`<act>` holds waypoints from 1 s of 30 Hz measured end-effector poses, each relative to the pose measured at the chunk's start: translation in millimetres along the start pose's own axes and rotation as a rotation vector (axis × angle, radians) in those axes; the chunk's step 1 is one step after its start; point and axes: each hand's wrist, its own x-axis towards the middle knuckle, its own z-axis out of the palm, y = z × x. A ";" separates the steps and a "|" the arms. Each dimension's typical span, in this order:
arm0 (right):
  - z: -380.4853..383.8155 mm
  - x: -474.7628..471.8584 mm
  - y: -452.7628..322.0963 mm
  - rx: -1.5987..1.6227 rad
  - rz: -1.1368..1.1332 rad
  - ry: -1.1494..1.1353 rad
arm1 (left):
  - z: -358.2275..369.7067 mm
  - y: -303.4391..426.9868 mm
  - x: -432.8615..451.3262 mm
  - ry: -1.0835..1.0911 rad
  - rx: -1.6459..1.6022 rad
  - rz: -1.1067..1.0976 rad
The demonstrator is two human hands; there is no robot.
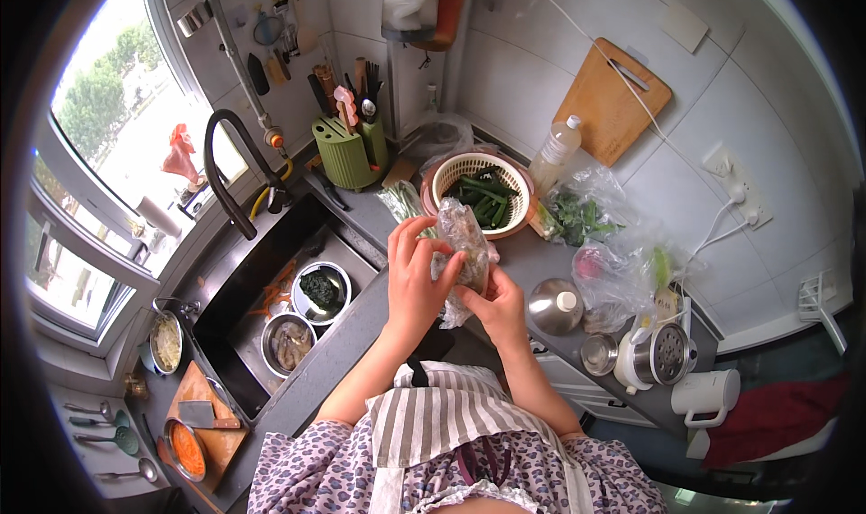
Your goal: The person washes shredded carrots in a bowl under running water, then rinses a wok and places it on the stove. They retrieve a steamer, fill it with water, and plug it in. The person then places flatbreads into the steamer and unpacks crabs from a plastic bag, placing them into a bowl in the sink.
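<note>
Between my hands is a clear plastic bag (463, 233) with brownish food inside, held up over the counter's front edge. My left hand (418, 270) pinches the bag's left side with thumb and fingers. From below and the right, my right hand (497, 304) grips its lower part. What exactly the bag contains is blurred by the crinkled plastic. Just beyond it stands a cream colander (443, 176) with dark green cucumbers (488, 193), set in a pinkish basin (427, 193).
Left, the black sink (237, 331) holds a bowl of dark greens (321, 292) and a bowl of shrimp (292, 345). A cleaver (197, 414) and shredded carrot (187, 450) rest on a wooden board (226, 446). Bagged vegetables (585, 213) and a steel lidded pot (551, 304) stand right.
</note>
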 end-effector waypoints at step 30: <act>-3.5 18.0 3.5 0.648 0.410 -0.272 | -38.1 -79.0 23.6 0.099 -0.256 -0.293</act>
